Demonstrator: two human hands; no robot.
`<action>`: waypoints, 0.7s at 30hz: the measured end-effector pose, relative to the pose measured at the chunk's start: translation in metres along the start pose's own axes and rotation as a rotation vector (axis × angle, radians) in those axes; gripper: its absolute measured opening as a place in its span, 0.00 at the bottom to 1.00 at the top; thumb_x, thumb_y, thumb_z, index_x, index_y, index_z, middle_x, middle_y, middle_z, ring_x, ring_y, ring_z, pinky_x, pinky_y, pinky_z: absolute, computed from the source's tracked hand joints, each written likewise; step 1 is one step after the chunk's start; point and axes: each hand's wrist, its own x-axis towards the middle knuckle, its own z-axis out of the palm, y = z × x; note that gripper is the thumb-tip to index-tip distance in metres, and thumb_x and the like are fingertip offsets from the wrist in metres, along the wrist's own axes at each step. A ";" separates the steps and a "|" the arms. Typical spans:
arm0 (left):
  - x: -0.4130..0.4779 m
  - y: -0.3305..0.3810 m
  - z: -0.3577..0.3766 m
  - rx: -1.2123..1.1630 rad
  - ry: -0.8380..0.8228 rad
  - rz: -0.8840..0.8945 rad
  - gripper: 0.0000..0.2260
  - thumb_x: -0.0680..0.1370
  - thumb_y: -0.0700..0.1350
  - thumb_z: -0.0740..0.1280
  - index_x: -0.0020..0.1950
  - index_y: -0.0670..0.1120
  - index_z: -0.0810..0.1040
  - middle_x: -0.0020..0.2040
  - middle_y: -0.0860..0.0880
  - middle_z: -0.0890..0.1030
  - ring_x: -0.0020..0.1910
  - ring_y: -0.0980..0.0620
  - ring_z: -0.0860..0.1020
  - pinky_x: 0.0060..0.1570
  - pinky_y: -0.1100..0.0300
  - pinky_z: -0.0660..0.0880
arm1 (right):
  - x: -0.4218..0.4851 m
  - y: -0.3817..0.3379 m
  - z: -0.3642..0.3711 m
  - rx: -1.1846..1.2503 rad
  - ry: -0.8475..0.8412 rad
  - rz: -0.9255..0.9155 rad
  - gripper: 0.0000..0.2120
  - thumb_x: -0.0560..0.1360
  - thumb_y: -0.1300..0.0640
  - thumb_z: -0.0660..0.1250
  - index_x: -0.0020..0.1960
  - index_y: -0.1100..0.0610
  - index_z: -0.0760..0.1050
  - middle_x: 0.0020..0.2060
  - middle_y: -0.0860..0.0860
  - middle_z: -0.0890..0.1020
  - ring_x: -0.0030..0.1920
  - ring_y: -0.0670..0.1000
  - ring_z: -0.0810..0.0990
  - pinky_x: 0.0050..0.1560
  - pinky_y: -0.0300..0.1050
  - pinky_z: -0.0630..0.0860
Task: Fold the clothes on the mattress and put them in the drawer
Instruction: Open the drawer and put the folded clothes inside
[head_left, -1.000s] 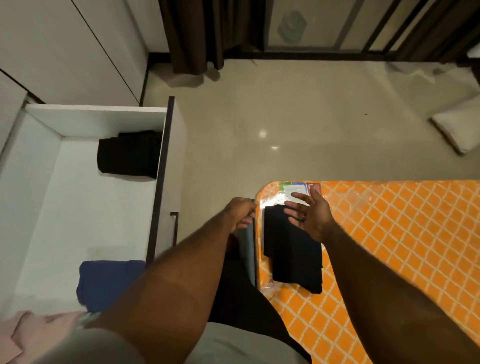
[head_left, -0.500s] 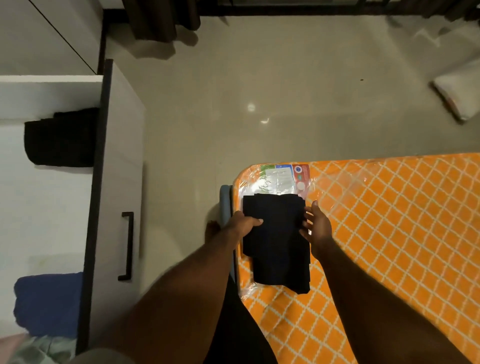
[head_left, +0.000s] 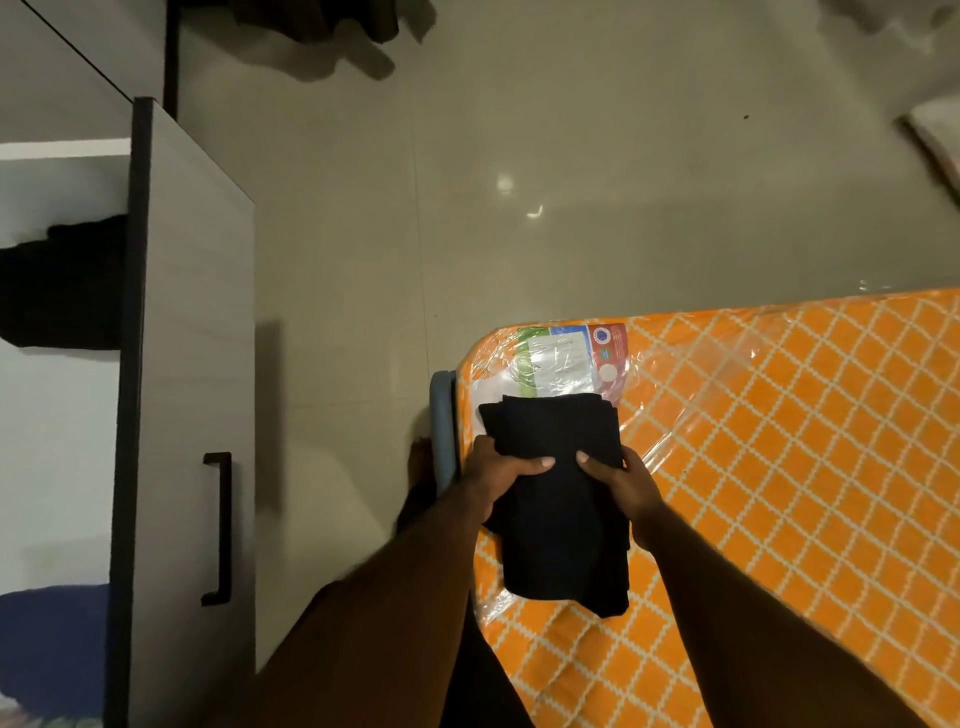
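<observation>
Mattress (head_left: 789, 467) corner, garment (head_left: 563, 525), perhaps label (head_left: 569, 358) beyond

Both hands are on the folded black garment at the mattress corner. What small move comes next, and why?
Probably lift the black garment clear of the mattress: the left hand and right hand each grip a side, it looks folded, and the drawer stands open at left with bare space inside.

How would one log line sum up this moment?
left hand: grips folded black garment | right hand: grips same | garment: on mattress | drawer: open
</observation>
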 end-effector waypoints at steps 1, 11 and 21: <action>0.001 -0.001 -0.001 -0.010 -0.017 0.009 0.54 0.47 0.57 0.88 0.69 0.47 0.73 0.63 0.50 0.82 0.59 0.48 0.81 0.59 0.47 0.81 | -0.002 -0.003 -0.001 -0.004 -0.026 -0.001 0.24 0.73 0.55 0.79 0.65 0.57 0.76 0.56 0.53 0.85 0.51 0.54 0.86 0.42 0.43 0.82; -0.032 0.017 -0.003 -0.115 -0.178 0.043 0.45 0.57 0.51 0.88 0.69 0.51 0.72 0.64 0.50 0.80 0.61 0.49 0.80 0.62 0.49 0.79 | -0.026 -0.025 -0.017 0.012 -0.198 -0.020 0.24 0.74 0.51 0.77 0.67 0.56 0.78 0.60 0.54 0.85 0.59 0.57 0.85 0.64 0.59 0.79; -0.123 0.095 -0.059 -0.015 -0.214 0.285 0.48 0.59 0.47 0.86 0.73 0.52 0.63 0.66 0.51 0.75 0.64 0.49 0.76 0.67 0.46 0.75 | -0.095 -0.095 0.022 0.108 -0.347 -0.132 0.23 0.77 0.55 0.70 0.71 0.59 0.74 0.64 0.57 0.82 0.64 0.59 0.82 0.65 0.58 0.76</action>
